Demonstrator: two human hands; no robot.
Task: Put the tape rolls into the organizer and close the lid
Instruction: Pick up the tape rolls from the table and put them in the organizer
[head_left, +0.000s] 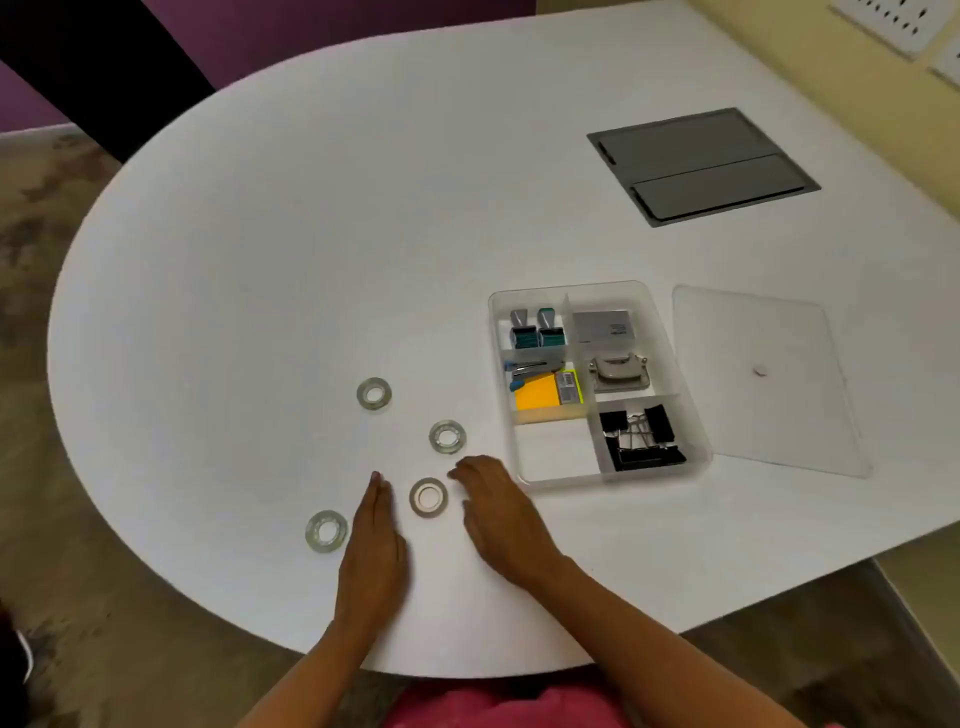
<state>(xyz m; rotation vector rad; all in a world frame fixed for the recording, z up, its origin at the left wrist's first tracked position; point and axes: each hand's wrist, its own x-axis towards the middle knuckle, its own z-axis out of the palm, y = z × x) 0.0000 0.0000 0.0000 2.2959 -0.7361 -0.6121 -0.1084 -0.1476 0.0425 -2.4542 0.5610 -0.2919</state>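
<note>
Several clear tape rolls lie flat on the white table: one at the far left (374, 395), one nearer the organizer (447, 437), one between my hands (428, 497), one at the near left (326, 531). My left hand (375, 545) rests flat, fingers together, just left of the middle roll. To the right of that roll is my right hand (506, 514), fingers slightly curled, holding nothing. The clear organizer (696, 415) stands open on the right, its front-left compartment (558, 452) holding nothing. Its clear lid (769, 384) lies flat beside it.
The other compartments hold clips, a stapler, sticky notes, a small box, a punch and black binder clips. A grey hatch (701, 166) is set into the table at the back right. The rounded table edge (467, 670) runs close to my body.
</note>
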